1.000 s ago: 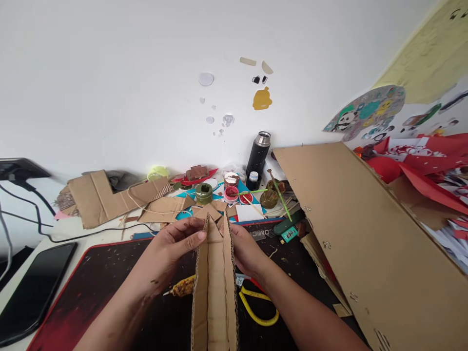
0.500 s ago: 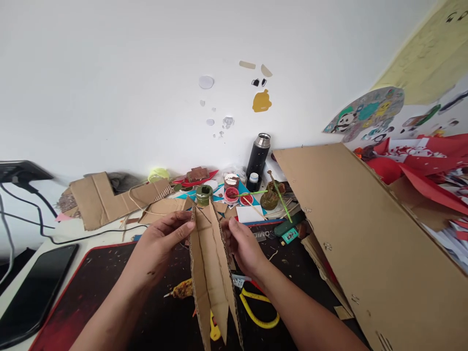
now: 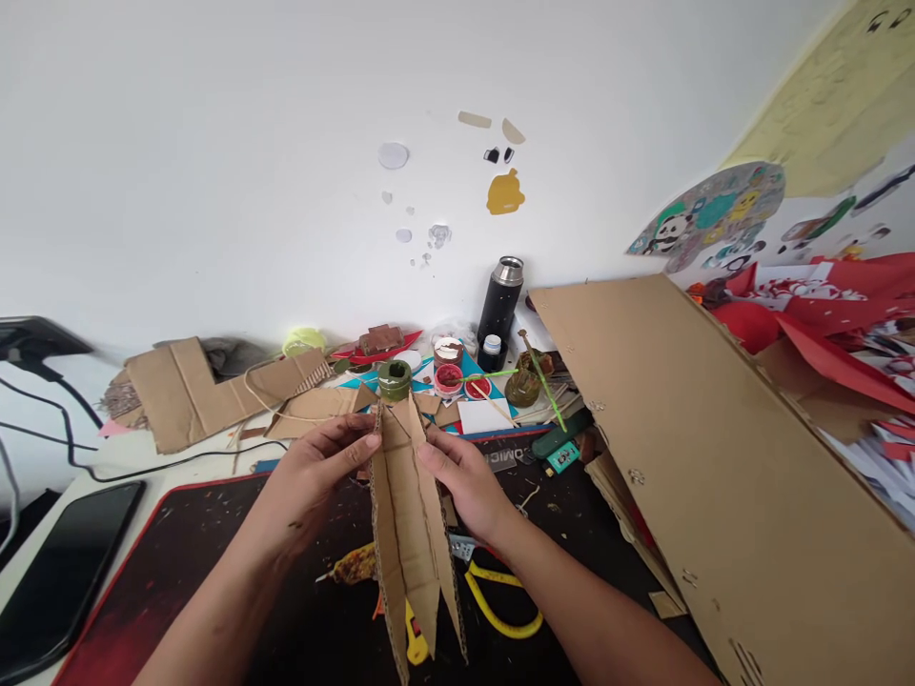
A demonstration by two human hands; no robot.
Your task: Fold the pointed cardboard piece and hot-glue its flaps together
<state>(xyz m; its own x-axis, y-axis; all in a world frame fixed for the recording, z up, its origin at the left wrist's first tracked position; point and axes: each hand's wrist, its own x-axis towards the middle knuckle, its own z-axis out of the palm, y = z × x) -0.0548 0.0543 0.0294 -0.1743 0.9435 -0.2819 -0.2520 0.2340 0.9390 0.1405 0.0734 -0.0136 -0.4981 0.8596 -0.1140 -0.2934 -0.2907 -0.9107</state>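
Observation:
A long piece of folded cardboard [image 3: 409, 514], shaped like a trough with pointed near ends, hangs between my hands over the dark mat. My left hand [image 3: 333, 462] pinches its left wall near the far end, thumb inside. Gripping the right wall is my right hand [image 3: 464, 476], its thumb on the inner face and its fingers behind, mostly hidden. Beneath the cardboard lie scissors with yellow handles [image 3: 507, 610], a hot glue gun-like tool with a mottled yellow body [image 3: 354, 564] and a yellow tool [image 3: 416, 640], all partly covered.
A large cardboard sheet [image 3: 686, 457] leans along the right side. Behind my hands stand a green pot [image 3: 394, 380], open paint jars [image 3: 448, 378] and a black flask [image 3: 500, 300]. A phone [image 3: 68, 562] lies at the left, near a black cable [image 3: 178, 469].
My right thumb has moved left over the top of the right wall onto its inner face. The right wall now leans more outward; the left hand keeps its grip.

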